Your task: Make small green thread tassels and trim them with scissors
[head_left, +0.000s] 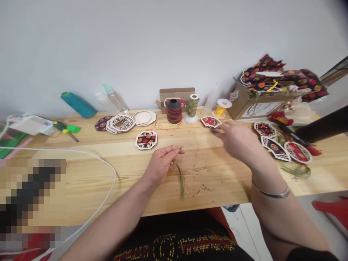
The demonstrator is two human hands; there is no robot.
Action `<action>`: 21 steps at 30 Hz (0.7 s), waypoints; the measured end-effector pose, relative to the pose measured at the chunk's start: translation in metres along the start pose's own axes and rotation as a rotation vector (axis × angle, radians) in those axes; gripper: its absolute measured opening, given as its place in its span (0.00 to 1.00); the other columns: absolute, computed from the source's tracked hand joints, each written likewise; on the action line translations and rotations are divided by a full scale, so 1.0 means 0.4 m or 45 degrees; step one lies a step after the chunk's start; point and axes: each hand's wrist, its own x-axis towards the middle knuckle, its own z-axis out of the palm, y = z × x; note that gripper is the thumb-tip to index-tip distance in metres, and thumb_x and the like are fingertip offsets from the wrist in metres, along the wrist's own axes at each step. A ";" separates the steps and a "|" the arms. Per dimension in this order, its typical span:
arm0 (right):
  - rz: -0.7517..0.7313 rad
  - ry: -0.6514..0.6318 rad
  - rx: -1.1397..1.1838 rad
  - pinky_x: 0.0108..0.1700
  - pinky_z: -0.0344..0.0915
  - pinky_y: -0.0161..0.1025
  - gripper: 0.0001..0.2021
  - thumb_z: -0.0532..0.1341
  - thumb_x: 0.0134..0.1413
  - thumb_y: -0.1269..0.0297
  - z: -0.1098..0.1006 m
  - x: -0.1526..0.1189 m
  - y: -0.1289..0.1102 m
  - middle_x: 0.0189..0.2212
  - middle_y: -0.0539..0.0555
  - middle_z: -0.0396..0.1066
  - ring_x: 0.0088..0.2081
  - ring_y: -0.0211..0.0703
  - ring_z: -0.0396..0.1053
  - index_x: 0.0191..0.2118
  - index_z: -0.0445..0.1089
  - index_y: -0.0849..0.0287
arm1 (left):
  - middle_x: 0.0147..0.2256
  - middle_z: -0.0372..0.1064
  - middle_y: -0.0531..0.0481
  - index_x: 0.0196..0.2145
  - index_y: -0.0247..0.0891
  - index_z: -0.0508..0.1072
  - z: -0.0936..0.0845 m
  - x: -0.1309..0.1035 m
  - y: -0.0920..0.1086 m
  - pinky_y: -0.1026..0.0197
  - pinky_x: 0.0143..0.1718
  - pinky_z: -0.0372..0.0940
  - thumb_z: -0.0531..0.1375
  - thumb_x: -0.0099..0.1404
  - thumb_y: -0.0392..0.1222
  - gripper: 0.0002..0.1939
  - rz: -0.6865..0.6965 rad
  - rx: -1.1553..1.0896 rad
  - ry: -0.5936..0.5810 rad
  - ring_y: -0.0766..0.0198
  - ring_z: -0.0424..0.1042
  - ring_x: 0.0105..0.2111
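Note:
My left hand (pixel 162 163) is closed in a pinch on the top of a green thread tassel (pixel 181 183), whose strands hang down over the table. Farther right, my right hand (pixel 237 139) reaches down to the tabletop beside a fan-shaped fabric-and-wood ornament (pixel 210 122). Its fingers are drawn together at a small dark object, which they partly hide; I cannot make out what it is. An octagonal patterned ornament (pixel 146 140) lies beyond my left hand.
Along the wall stand a red-and-black thread spool (pixel 174 111), a green thread spool (pixel 193 108) and a yellow spool (pixel 223 107). A cardboard box (pixel 241 103) holds patterned fabric. Several ornaments (pixel 276 148) lie at right. A white cable (pixel 112 170) crosses the left side.

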 end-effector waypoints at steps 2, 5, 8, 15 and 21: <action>0.049 -0.098 -0.153 0.40 0.59 0.42 0.09 0.53 0.55 0.71 0.004 -0.027 0.046 0.34 0.65 0.70 0.38 0.51 0.67 0.35 0.70 0.67 | 0.18 0.51 0.58 0.28 0.33 0.78 0.001 0.000 0.000 0.70 0.17 0.42 0.64 0.52 0.47 0.13 -0.007 -0.008 0.015 0.76 0.47 0.18; 0.064 -0.207 -0.232 0.40 0.59 0.42 0.09 0.52 0.54 0.74 0.035 -0.065 0.091 0.32 0.66 0.70 0.37 0.51 0.67 0.35 0.69 0.69 | 0.18 0.51 0.58 0.28 0.33 0.77 0.002 0.001 -0.001 0.70 0.17 0.42 0.64 0.52 0.47 0.13 -0.019 -0.009 0.019 0.76 0.47 0.17; 0.108 -0.240 -0.222 0.41 0.60 0.41 0.11 0.51 0.53 0.75 0.068 -0.084 0.106 0.34 0.65 0.69 0.38 0.50 0.66 0.39 0.68 0.69 | 0.17 0.50 0.59 0.28 0.33 0.77 0.002 0.002 -0.002 0.69 0.16 0.42 0.64 0.51 0.48 0.13 -0.026 0.006 0.018 0.76 0.46 0.17; 0.231 -0.270 -0.217 0.44 0.60 0.43 0.15 0.51 0.52 0.77 0.078 -0.074 0.090 0.40 0.68 0.67 0.43 0.55 0.65 0.45 0.66 0.71 | 0.17 0.50 0.59 0.27 0.32 0.76 0.000 0.005 0.002 0.70 0.16 0.41 0.64 0.51 0.46 0.12 -0.021 -0.008 0.034 0.77 0.45 0.16; 0.249 -0.253 -0.212 0.44 0.61 0.43 0.12 0.52 0.52 0.75 0.070 -0.082 0.096 0.38 0.69 0.67 0.42 0.55 0.66 0.41 0.67 0.73 | 0.17 0.49 0.60 0.27 0.32 0.76 -0.001 0.005 0.002 0.70 0.16 0.40 0.64 0.51 0.46 0.12 -0.027 -0.039 0.023 0.77 0.45 0.16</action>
